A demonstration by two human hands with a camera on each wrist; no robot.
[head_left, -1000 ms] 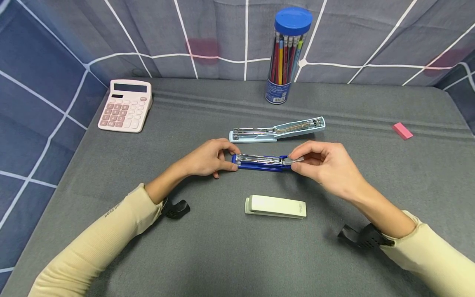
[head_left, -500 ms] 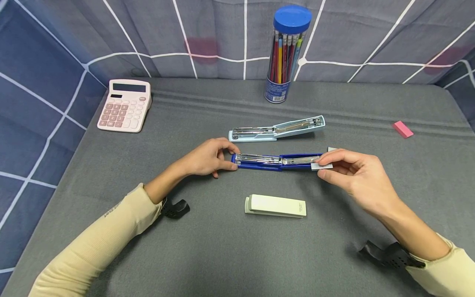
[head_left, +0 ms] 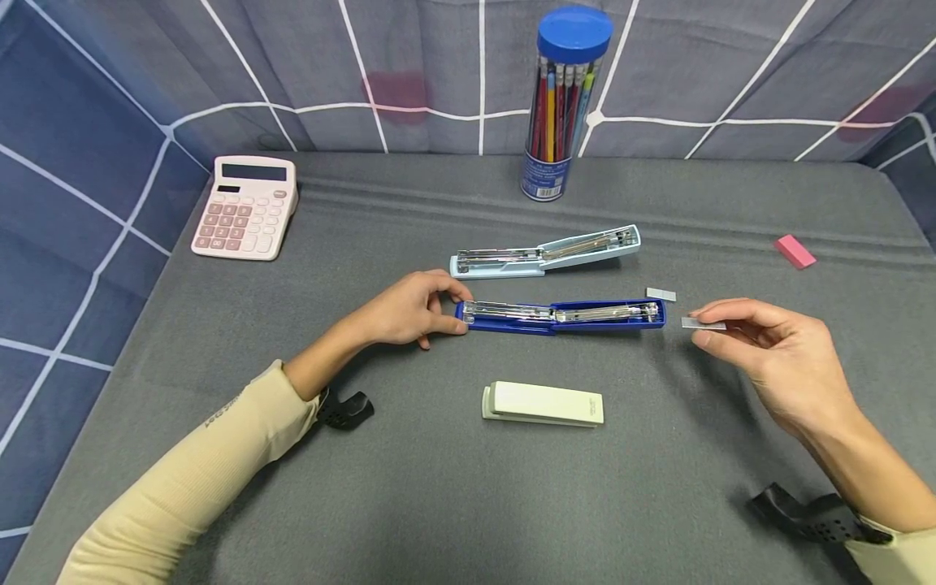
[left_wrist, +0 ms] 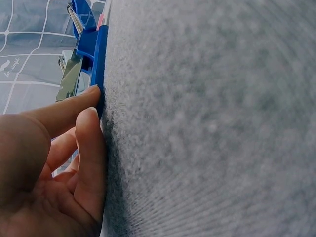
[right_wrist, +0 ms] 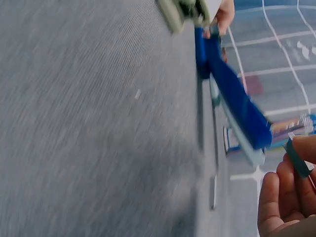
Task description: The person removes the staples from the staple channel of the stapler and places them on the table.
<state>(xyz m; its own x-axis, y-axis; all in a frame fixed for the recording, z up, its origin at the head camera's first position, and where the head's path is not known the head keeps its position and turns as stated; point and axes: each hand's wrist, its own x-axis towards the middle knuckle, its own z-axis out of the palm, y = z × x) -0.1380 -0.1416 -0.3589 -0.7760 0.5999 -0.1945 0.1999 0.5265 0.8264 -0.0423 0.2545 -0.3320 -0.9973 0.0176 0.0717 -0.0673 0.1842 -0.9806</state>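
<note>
A closed pale-green stapler (head_left: 544,404) lies nearer than the unfolded blue stapler (head_left: 566,318), whose left end the left hand (head_left: 411,311) pinches, probably to steady it. Off the blue stapler's right end, the right hand (head_left: 786,357) pinches a slim, silvery staple strip (head_left: 704,323); behind the blue stapler, a pale-blue stapler (head_left: 543,262) lies open.

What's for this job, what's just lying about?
Job, probably:
open dark blue stapler, left hand holding
thin silver strip, right hand pinching
loose silver strip

Idle, apparently:
open light blue stapler
pale green stapler
pale pink calculator
pink eraser
blue-lidded pencil jar
</note>
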